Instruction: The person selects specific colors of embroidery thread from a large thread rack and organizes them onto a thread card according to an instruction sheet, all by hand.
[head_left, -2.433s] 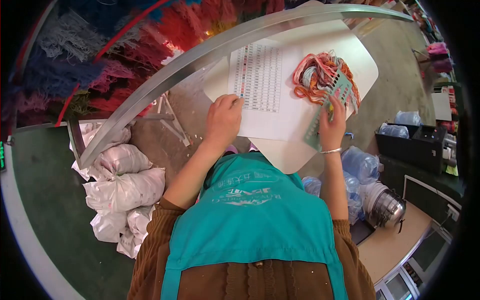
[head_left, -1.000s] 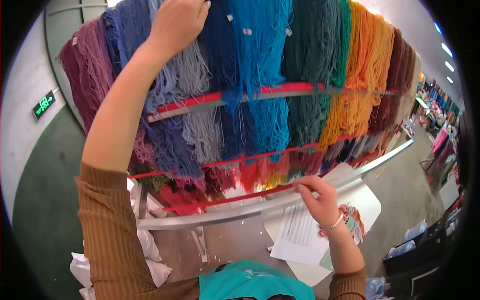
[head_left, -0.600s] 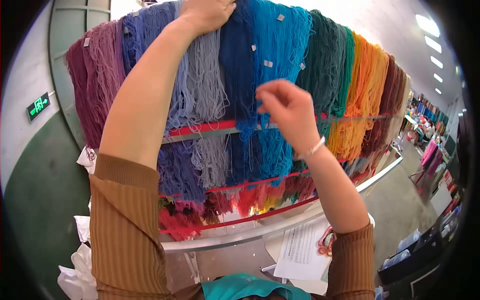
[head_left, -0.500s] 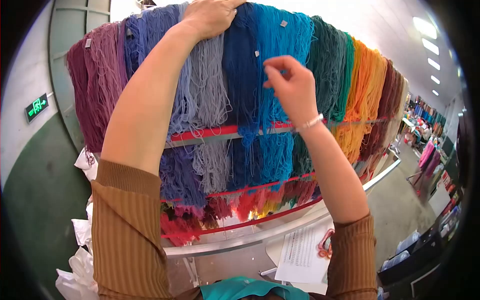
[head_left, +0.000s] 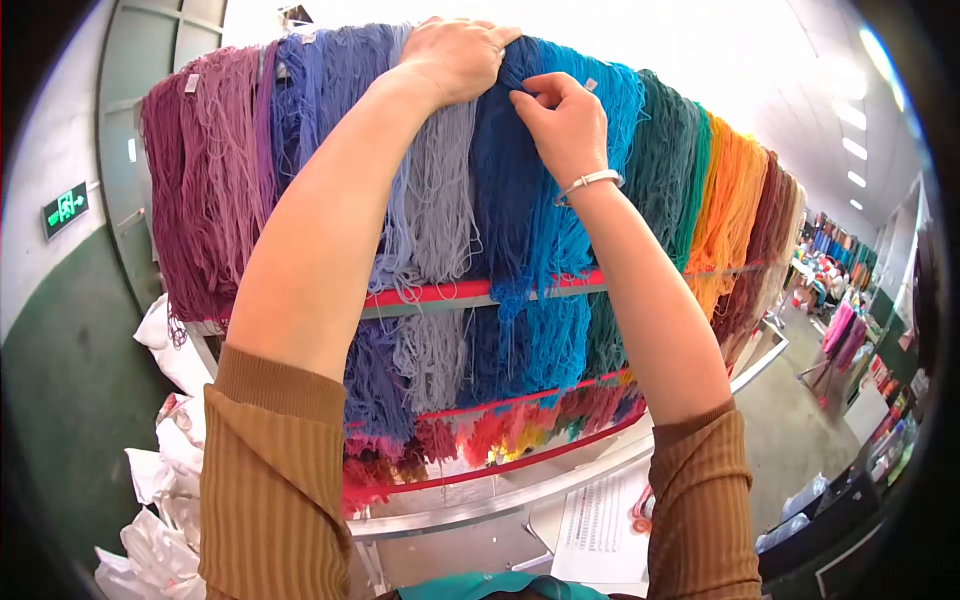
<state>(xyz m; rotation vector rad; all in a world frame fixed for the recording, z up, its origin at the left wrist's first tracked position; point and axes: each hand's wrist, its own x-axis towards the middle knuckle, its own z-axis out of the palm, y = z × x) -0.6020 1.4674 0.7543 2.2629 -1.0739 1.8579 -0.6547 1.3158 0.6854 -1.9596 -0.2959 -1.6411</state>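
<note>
Hanks of yarn hang side by side over a rack, running from purple through blue and green to orange and brown. My left hand (head_left: pixel 458 60) lies over the top of the grey-blue yarn (head_left: pixel 443 190), its fingers reaching to the edge of the navy yarn (head_left: pixel 505 190). My right hand (head_left: pixel 568 122) is at the upper part of the navy yarn, thumb and forefinger pinched together at its right side; what lies between the fingertips is too small to tell. Bright blue yarn (head_left: pixel 572 240) hangs just below and behind this hand.
A metal rail with a red strip (head_left: pixel 440 293) crosses behind the hanks. More coloured yarn hangs on lower rails. White bags (head_left: pixel 165 545) lie at lower left. A printed sheet (head_left: pixel 600 530) rests on a white surface below. A green exit sign (head_left: pixel 66 209) hangs at left.
My right hand has moved up to the navy yarn, its fingers now pinched there. The view has shifted, so the rack and my left hand sit slightly lower and further right.
</note>
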